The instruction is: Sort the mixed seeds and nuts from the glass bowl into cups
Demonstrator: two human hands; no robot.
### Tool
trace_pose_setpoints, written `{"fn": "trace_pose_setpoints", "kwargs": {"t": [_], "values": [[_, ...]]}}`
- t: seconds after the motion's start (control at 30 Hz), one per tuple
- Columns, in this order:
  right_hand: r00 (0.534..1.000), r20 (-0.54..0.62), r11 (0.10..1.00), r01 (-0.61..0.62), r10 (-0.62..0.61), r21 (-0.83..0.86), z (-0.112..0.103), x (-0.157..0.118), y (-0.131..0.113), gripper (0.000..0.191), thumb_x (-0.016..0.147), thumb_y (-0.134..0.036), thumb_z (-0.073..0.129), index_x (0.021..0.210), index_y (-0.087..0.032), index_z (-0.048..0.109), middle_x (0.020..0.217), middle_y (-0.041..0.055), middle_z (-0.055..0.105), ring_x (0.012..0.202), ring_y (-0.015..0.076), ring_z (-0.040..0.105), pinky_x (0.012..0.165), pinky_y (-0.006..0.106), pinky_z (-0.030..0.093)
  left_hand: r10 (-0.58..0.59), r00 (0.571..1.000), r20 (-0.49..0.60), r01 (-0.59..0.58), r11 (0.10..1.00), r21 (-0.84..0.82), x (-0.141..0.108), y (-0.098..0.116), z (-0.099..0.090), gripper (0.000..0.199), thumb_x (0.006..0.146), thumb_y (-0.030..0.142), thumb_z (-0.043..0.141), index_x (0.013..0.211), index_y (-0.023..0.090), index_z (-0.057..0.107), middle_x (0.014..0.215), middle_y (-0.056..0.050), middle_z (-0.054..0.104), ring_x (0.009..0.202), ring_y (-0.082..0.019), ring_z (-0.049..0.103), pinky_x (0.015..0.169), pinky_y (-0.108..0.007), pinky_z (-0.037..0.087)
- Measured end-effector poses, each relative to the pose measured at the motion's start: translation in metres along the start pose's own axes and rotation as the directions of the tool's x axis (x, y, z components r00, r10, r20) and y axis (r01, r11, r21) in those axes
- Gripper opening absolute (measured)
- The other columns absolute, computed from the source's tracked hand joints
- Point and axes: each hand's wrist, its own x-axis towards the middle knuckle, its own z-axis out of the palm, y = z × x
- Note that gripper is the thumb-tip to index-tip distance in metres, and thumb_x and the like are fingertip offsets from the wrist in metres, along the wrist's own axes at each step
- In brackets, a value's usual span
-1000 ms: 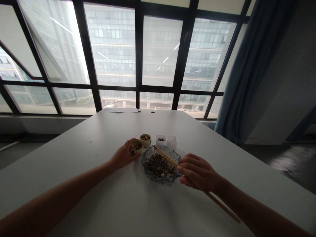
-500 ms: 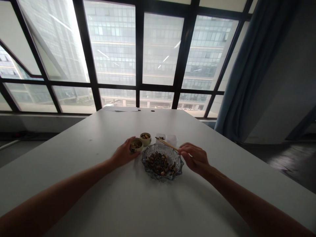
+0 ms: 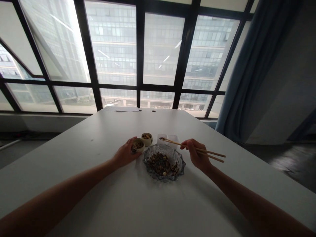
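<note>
My left hand is wrapped round a small cream cup with nuts or seeds in it. In my right hand is a pair of chopsticks, their tips over the left of two clear plastic boxes, which has a few dark bits inside. Whether the tips pinch anything is too small to tell. Between my hands stands a scalloped glass bowl holding a heap of mixed seeds and nuts. A second cream cup with nuts stands just behind the held one.
The clear plastic box on the right adjoins the left one. Flat white paper lies at the far end of the white table. Beyond it are large windows, and a blue curtain hangs on the right.
My right hand has turned, so the rear ends of the chopsticks now show to its right. The tips have shifted slightly right and down over the left box. My left hand still holds the cup.
</note>
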Motion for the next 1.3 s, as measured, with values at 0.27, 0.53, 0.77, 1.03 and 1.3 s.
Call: {"fn": "trace_pose_setpoints", "kwargs": {"t": [0.27,0.53,0.77,1.03,1.3], "values": [[0.963,0.237,0.992,-0.124,0.127,-0.026,0.005,-0.014,-0.024,0.044,0.094,-0.052,0.06,0.071,-0.016,0.071,0.058,0.004,0.069,0.047,0.013,0.056,0.045,0.024,0.042,0.003,1.0,-0.005,-0.002,1.0,0.002,0.0,0.0,0.0,0.076,0.082,0.049,0.069,0.145,0.019,0.04,0.142,-0.018,0.058,0.124,-0.035,0.062,0.104,-0.052,0.052],[0.91,0.397,0.975,-0.184,0.122,0.122,-0.003,-0.01,-0.034,0.049,0.095,-0.054,0.057,0.068,-0.017,0.071,0.06,0.0063,0.072,0.054,0.0167,0.064,0.052,0.026,0.049,0.013,1.0,-0.009,-0.013,1.0,0.0,0.0,-0.001,0.0,0.075,0.082,0.05,0.069,0.144,0.019,0.042,0.139,-0.018,0.061,0.12,-0.034,0.064,0.101,-0.05,0.054],[0.963,0.215,0.986,-0.155,0.164,-0.056,-0.005,-0.009,-0.022,0.05,0.094,-0.058,0.057,0.068,-0.017,0.069,0.054,0.0024,0.064,0.046,0.0126,0.052,0.046,0.024,0.038,0.002,1.0,-0.008,-0.002,1.0,0.0,0.001,-0.001,0.0,0.076,0.08,0.051,0.07,0.144,0.019,0.042,0.141,-0.017,0.06,0.122,-0.035,0.063,0.102,-0.051,0.053],[0.956,0.246,0.984,-0.172,0.159,0.033,0.007,-0.016,-0.032,0.047,0.096,-0.054,0.055,0.071,-0.016,0.071,0.058,0.0037,0.067,0.05,0.013,0.054,0.049,0.025,0.04,-0.004,1.0,-0.009,0.004,1.0,0.002,0.001,0.0,0.0,0.076,0.08,0.051,0.07,0.144,0.02,0.043,0.141,-0.017,0.06,0.123,-0.034,0.063,0.102,-0.05,0.053],[0.914,0.37,0.962,-0.235,0.169,0.139,0.023,-0.023,-0.036,0.045,0.093,-0.058,0.058,0.077,-0.019,0.07,0.073,0.0061,0.075,0.065,0.0182,0.066,0.06,0.029,0.053,0.0,1.0,-0.008,0.0,1.0,0.019,0.001,-0.002,0.001,0.077,0.081,0.053,0.069,0.145,0.021,0.041,0.141,-0.016,0.06,0.12,-0.034,0.064,0.1,-0.049,0.055]]}}
